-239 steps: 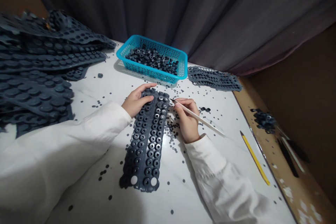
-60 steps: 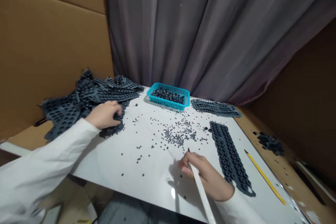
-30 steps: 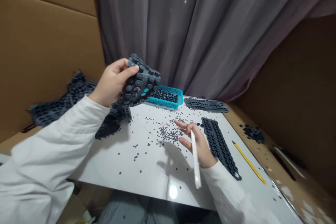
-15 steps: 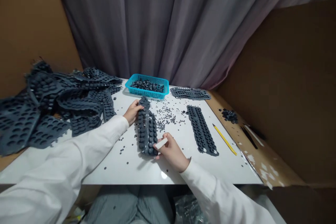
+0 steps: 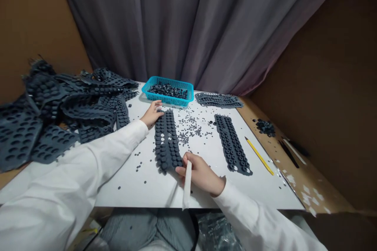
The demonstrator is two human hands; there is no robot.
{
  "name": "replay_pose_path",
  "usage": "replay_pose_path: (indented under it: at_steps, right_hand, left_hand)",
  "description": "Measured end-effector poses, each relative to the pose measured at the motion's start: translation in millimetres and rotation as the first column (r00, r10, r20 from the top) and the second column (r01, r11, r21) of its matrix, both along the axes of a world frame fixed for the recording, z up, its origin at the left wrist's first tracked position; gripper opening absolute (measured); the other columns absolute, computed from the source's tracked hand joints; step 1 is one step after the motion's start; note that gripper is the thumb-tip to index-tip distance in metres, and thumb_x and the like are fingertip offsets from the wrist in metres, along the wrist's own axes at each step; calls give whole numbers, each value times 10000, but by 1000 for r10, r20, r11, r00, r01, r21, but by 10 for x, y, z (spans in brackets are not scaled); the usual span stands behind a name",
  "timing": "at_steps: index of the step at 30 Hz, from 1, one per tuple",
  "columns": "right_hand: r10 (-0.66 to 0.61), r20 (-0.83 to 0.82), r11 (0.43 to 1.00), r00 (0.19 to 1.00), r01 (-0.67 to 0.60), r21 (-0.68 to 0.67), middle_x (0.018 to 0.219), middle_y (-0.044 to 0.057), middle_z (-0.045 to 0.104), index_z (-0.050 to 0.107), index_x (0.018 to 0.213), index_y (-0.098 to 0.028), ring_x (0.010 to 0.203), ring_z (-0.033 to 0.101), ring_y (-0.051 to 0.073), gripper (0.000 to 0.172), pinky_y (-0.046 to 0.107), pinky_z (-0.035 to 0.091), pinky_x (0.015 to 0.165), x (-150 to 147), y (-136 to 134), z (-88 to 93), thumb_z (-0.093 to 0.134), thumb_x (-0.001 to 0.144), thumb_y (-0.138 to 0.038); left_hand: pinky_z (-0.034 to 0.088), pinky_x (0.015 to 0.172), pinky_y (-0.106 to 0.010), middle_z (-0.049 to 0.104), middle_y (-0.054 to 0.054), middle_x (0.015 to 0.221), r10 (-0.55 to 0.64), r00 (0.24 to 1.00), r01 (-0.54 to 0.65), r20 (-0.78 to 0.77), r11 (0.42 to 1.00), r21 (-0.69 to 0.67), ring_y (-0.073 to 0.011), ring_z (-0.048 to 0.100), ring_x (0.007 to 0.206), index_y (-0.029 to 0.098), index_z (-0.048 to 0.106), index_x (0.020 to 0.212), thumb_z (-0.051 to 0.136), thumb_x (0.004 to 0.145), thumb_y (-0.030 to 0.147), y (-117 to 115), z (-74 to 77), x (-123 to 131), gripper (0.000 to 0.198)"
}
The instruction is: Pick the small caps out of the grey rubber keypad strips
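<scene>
A dark grey rubber strip with rows of round knobs lies lengthwise on the white table in front of me. White shows through a few holes near its middle. At its far left corner is my left hand, fingers apart, the thumb by the strip's end. My right hand is closed on a white flat stick, which points down toward the table's front edge. The fingertips of that hand are at the strip's near right corner; whether they also pinch it I cannot tell.
A blue basket holds small dark pieces. Tiny dark discs are scattered beside the strip. A second knobbed strip, a yellow pencil-like tool and a dark pile lie right. Rubber sheets are heaped left.
The strip, bent and tilted before, now lies flatter on the table. My left hand has let go of its far end. The white stick has swung round to point toward me.
</scene>
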State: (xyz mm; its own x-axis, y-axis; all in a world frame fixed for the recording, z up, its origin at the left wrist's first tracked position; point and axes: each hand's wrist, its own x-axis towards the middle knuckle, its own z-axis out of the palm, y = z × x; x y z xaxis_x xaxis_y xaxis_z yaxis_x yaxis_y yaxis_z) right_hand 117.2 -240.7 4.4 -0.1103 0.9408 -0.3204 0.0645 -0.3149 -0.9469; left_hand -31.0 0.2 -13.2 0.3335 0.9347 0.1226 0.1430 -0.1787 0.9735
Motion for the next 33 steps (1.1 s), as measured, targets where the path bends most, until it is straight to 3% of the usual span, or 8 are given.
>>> replay_pose_path:
  at_steps: [3,5,8,10,12,17,23,33]
  right_hand:
    - [24,9,1000,1000,-24,16,523,-93,500,325,686,-243,464,511,107,505,236,404,463,77,-8,61,766,677,-489]
    - [20,35,999,999,-21,34,558,-65,548,344,685,-237,500,525,113,487,254,424,515,146,1,109,719,722,-545]
    - [-11,112,994,994,-2,111,634,-12,619,493,834,-216,543,546,133,392,285,441,568,299,50,188,495,877,-606]
    - [-38,159,975,986,2,223,711,12,646,530,1144,-205,632,576,161,468,309,461,628,411,113,217,366,938,-592]
    - [-89,265,945,960,-2,327,745,8,622,525,1288,-217,711,571,168,486,331,469,728,491,190,208,368,961,-540]
    - [-147,331,895,932,-17,445,825,49,669,716,1079,-201,808,618,188,336,342,497,766,470,344,62,545,914,-438]
    - [-153,188,895,970,55,444,822,83,749,763,898,-184,730,704,190,218,313,578,674,384,302,-44,708,803,-372]
    - [-25,509,376,861,-464,802,1038,162,743,684,1002,-150,1004,708,207,173,331,598,872,463,-27,-256,675,829,-138]
  left_hand:
    - [248,1123,-489,435,-105,1395,-91,988,108,-126,985,133,-320,319,1360,225,497,1267,738,717,228,-152,180,-116,601]
    - [274,1104,-452,550,-72,1248,-236,946,279,-221,942,188,-317,408,1274,229,605,1103,792,623,266,-399,310,-222,516]
    - [438,900,-368,657,-16,925,-513,770,603,-380,780,167,-266,577,951,249,689,835,855,499,305,-887,401,-390,379]
    - [437,828,-367,648,-44,943,-471,614,739,-633,625,252,-255,560,889,244,675,910,787,606,338,-1166,375,-483,338]
    - [434,802,-354,642,-64,952,-410,592,759,-694,572,310,-241,554,868,218,653,917,709,684,282,-1335,316,-547,248]
    - [438,811,-304,651,-58,922,-438,686,707,-581,592,388,-200,567,874,192,636,924,504,807,130,-1371,280,-612,187]
    - [406,807,-331,663,-41,923,-393,658,698,-642,640,322,-210,571,863,204,646,932,623,802,280,-1406,351,-577,153]
    - [366,728,-331,622,-13,816,-250,699,582,-670,743,330,-197,536,807,191,620,822,628,820,269,-1638,206,-325,79]
